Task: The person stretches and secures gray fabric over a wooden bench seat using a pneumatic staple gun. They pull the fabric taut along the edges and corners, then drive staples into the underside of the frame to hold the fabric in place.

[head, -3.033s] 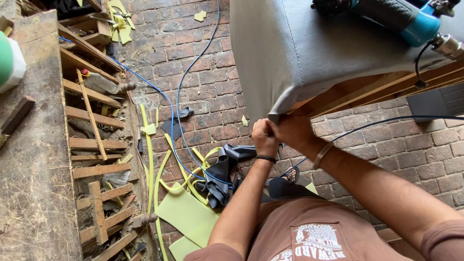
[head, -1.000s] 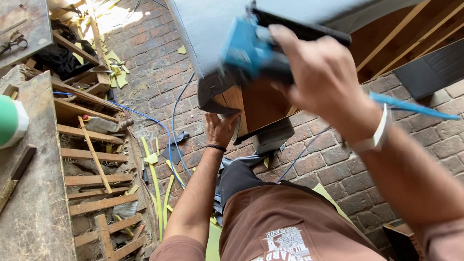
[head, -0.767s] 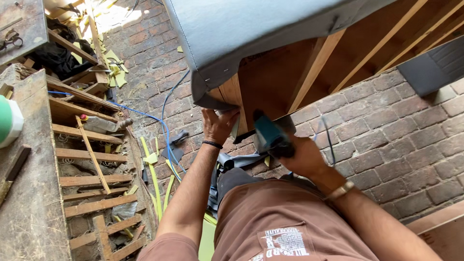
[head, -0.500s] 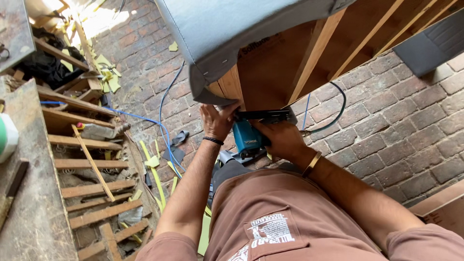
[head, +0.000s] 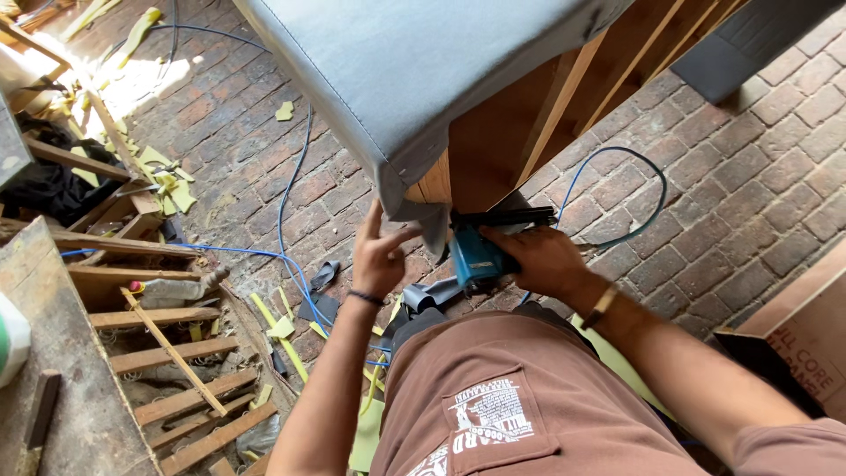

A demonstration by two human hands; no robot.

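Head view: blue staple gun [head: 476,258] in right hand [head: 539,260], under grey fabric [head: 414,79].

My left hand [head: 381,256] is raised in front of me, fingers pointing up and slightly spread, thumb out to the right, a dark band round the wrist. My left forearm runs down and back toward my body, bare. My right hand [head: 539,260] is curled into a closed grip, knuckles up, with a bracelet at the wrist. My right arm stretches in from the lower right, elbow bent, also bare.
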